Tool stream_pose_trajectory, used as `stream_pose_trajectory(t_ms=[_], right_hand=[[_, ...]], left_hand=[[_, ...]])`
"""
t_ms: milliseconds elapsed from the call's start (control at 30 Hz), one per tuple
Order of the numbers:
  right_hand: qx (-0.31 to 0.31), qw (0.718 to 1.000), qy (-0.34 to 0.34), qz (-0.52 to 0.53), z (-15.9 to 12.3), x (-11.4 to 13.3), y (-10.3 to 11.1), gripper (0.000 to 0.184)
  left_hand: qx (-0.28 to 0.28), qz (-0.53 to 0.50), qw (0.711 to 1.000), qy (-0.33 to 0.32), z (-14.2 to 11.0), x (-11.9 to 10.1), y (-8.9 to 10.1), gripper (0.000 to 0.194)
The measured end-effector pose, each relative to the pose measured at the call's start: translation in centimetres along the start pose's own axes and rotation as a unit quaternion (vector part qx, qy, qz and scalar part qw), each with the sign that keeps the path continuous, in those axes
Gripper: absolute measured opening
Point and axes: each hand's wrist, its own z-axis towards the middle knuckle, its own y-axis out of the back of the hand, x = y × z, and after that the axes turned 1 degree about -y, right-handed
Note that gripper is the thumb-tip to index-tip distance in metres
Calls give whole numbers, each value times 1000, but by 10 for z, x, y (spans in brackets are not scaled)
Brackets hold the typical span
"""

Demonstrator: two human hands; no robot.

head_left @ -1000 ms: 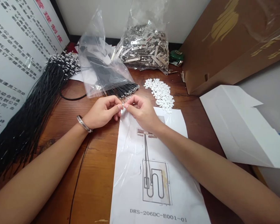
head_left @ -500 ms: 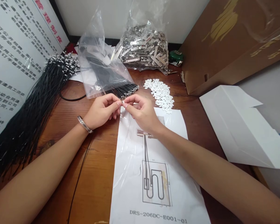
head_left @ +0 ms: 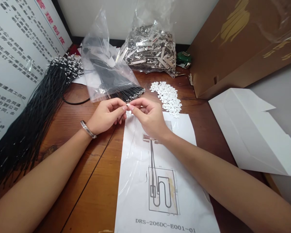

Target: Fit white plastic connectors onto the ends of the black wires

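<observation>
My left hand (head_left: pixel 111 114) is closed in a pinch, thumb against forefinger, on the end of a thin black wire (head_left: pixel 96 165). From below that hand the wire runs down across the table to the lower left. Touching it fingertip to fingertip, my right hand (head_left: pixel 149 116) pinches a small white plastic connector housing (head_left: pixel 128 105). The fingers mostly cover the spot where wire and housing meet, so I cannot tell how far one sits inside the other. Just behind lies a bundle of black wires (head_left: pixel 131 94) with metal terminal tips, partly inside a clear plastic bag (head_left: pixel 92 71).
A pile of white housings (head_left: pixel 168 98) lies right of the wires. Beneath my right hand is a printed drawing sheet (head_left: pixel 135 197). Black wires with white ends (head_left: pixel 26 119) fill the left side. Behind stand a bag of metal strips (head_left: pixel 147 51) and a brown box (head_left: pixel 223 48).
The black wire has swung to the right and now lies straighter across the table. My hands stay pinched together in nearly the same place.
</observation>
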Motion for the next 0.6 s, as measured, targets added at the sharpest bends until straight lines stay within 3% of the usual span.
stream_pose_trajectory(t_ms=[600], right_hand=[[-24, 998, 46, -25, 2, -3, 1, 7]], left_hand=[[13, 9, 1000, 7, 0, 1, 0, 20]])
